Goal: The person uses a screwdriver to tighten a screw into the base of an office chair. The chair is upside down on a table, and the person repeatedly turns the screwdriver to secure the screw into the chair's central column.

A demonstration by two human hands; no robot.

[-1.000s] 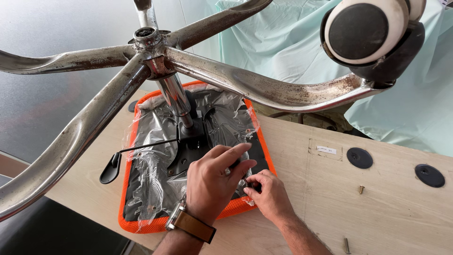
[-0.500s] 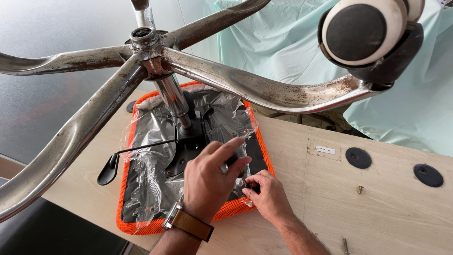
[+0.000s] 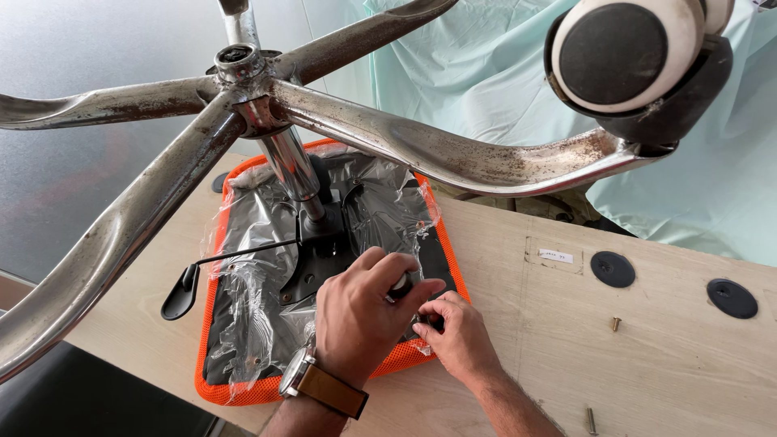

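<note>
Orange-edged chair seat (image 3: 243, 392) upside down on the wooden table (image 3: 647, 364), wrapped in clear plastic film (image 3: 259, 275). Left hand (image 3: 356, 320), watch (image 3: 303, 379) on the wrist, curled over a small dark knob (image 3: 400, 285) near the seat's right edge, fingers closed around it. Right hand (image 3: 460, 336) just beside, fingertips pinched on something small and dark at the same spot; what exactly, cannot tell. Rusty chrome base (image 3: 267, 105) overhead, caster wheel (image 3: 623, 57) at top right. Black lever (image 3: 182, 293) out to the left. Loose screws (image 3: 615, 324) on the table.
</note>
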